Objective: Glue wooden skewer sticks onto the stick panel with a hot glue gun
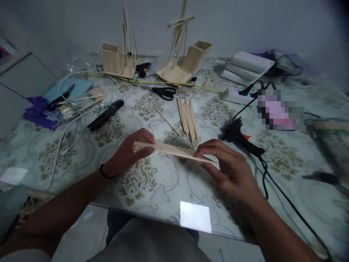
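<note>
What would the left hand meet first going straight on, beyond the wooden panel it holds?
Likely the single stick, then the stick pile; the left hand may clear both, depth unclear.

A thin, flat wooden panel (174, 149) sits at the centre of the frame, pale and straw-coloured, with fine lines along its length. It is long and narrow as seen here, turned nearly edge-on, so that its upper face shows only as a slim strip and its near long edge as a bright, straight line. The panel slants gently across the picture, its left end higher and its right end lower. It is held above the tabletop, the left hand (127, 151) pinching it near the left end and the right hand (231, 169) near the right. Its underside is hidden.
</note>
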`<action>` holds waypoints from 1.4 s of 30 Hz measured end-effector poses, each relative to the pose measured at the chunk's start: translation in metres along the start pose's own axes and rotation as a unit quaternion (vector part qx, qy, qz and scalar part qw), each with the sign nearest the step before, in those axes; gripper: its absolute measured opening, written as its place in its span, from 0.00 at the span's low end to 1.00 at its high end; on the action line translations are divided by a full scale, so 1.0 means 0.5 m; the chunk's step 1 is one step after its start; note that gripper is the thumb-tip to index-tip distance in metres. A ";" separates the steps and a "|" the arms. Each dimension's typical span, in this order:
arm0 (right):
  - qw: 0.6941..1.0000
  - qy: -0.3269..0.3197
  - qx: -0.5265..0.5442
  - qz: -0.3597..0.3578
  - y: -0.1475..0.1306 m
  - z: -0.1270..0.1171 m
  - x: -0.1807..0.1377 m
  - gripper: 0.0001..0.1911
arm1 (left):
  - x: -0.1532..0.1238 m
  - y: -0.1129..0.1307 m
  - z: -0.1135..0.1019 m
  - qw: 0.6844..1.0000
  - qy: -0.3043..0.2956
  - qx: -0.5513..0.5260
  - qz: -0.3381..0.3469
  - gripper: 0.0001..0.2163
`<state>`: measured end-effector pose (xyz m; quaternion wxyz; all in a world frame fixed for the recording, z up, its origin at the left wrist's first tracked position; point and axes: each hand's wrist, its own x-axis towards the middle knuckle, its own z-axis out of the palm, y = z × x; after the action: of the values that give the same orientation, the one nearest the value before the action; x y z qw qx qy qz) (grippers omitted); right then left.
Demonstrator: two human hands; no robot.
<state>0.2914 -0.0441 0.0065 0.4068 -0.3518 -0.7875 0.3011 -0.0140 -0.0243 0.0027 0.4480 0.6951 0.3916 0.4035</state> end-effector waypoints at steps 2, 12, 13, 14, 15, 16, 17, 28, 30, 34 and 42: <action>1.000 -0.018 0.002 -0.010 -0.001 -0.002 0.003 0.05 | -0.002 -0.001 -0.004 1.000 -0.012 0.006 0.004 0.19; 1.000 0.006 -0.002 -0.012 -0.004 0.009 0.013 0.02 | 0.004 -0.033 -0.026 0.999 0.011 0.034 -0.034 0.26; 1.000 0.021 -0.008 0.003 -0.005 0.010 0.012 0.02 | 0.004 -0.035 -0.029 0.998 0.014 0.036 -0.044 0.24; 0.999 0.035 -0.013 0.018 -0.005 0.012 0.011 0.02 | 0.002 -0.037 -0.032 0.998 0.019 0.039 -0.055 0.21; 0.998 0.047 -0.018 0.031 -0.006 0.012 0.010 0.02 | 0.000 -0.039 -0.033 0.996 0.025 0.042 -0.070 0.17; 0.998 0.054 -0.021 0.040 -0.006 0.012 0.010 0.02 | -0.003 -0.042 -0.035 0.995 0.034 0.042 -0.085 0.14; 0.997 0.058 -0.022 0.046 -0.006 0.012 0.009 0.03 | -0.006 -0.045 -0.035 0.994 0.047 0.036 -0.096 0.13; 0.991 0.003 0.032 0.127 0.021 0.000 0.026 0.21 | 0.010 -0.054 -0.040 0.983 0.130 -0.065 -0.116 0.18; 0.986 -0.055 0.042 0.149 0.020 0.008 0.030 0.23 | 0.013 -0.051 -0.038 0.982 0.129 -0.073 -0.116 0.19; 0.971 -0.104 0.081 0.199 0.015 0.019 0.031 0.27 | 0.018 -0.048 -0.027 0.982 0.113 -0.086 -0.122 0.19; 0.960 -0.046 0.104 0.257 0.030 0.008 0.023 0.29 | 0.024 -0.049 -0.037 0.983 0.035 -0.108 -0.143 0.16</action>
<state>0.2876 -0.0271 -0.0020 0.3130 -0.4837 -0.6530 0.4916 -0.0311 -0.0007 -0.0128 0.5594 0.5647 0.4569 0.3992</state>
